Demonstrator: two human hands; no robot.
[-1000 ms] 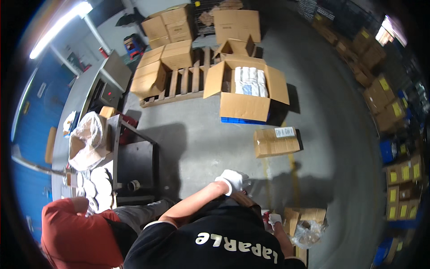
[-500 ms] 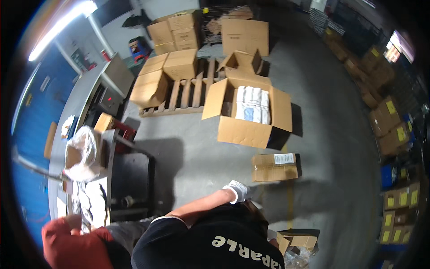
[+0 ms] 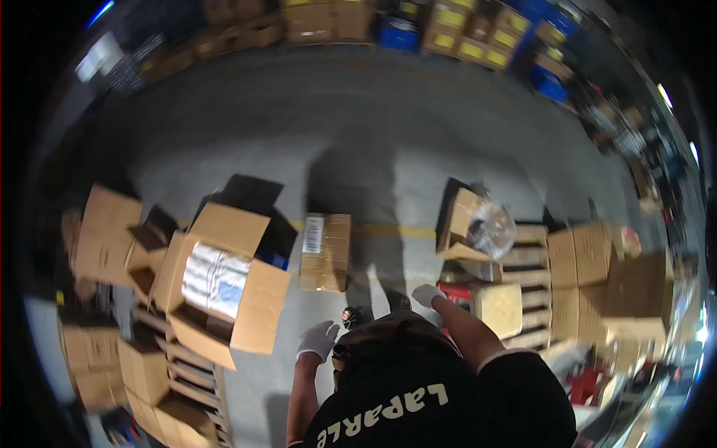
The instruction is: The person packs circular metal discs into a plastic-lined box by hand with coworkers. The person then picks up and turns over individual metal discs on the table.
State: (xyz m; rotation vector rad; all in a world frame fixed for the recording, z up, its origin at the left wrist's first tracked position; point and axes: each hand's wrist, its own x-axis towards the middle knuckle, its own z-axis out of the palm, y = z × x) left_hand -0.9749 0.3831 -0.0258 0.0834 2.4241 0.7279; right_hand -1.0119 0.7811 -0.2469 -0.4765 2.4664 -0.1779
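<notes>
My left hand [image 3: 317, 340], in a white glove, hangs above the floor beside the open carton, its fingers apart and nothing in it. My right hand [image 3: 427, 295], also gloved in white, is out to the right near a stool with a pale yellow seat [image 3: 499, 309]. Its fingers are too small and blurred to make out. On the floor ahead lies a closed brown carton [image 3: 326, 261] with a white label, touched by neither hand. To its left stands a large open carton [image 3: 258, 308] holding white bundled packs [image 3: 215, 280].
A small open carton [image 3: 457, 224] with clear plastic [image 3: 493, 230] stands ahead right. Wooden pallets [image 3: 532, 299] carrying cartons [image 3: 579, 261] are at the right, with more pallets and cartons at the left. Boxes and blue bins [image 3: 398, 37] line the far side. A yellow line [image 3: 407, 231] crosses the floor.
My body and view have turned right; the open carton and closed carton now appear further left. Both gloved hands are now visible, apart. The bench and the person in red have left the view.
</notes>
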